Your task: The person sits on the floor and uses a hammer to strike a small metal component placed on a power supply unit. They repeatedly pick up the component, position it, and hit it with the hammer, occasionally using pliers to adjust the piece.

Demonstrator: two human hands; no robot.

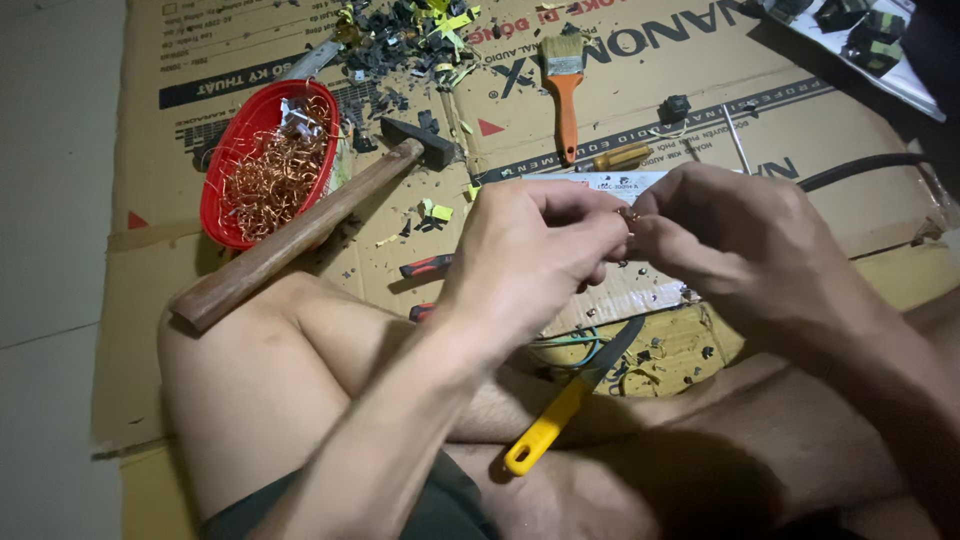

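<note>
My left hand (530, 260) and my right hand (720, 240) meet at the middle of the view, fingertips pinched together on a small piece of copper wire (627, 215). Most of that piece is hidden by the fingers. Both hands hover above my folded legs and the cardboard sheet (800, 150) spread on the floor. A yellow-handled knife (570, 400) lies just under the hands, resting against my leg.
A red bowl (240, 130) full of copper wire scraps sits at the left. A wooden-handled hammer (300, 235) lies beside it. A paintbrush (565, 85), a small screwdriver (622, 156), red-handled pliers (428, 268) and black and yellow debris (410, 35) lie farther back.
</note>
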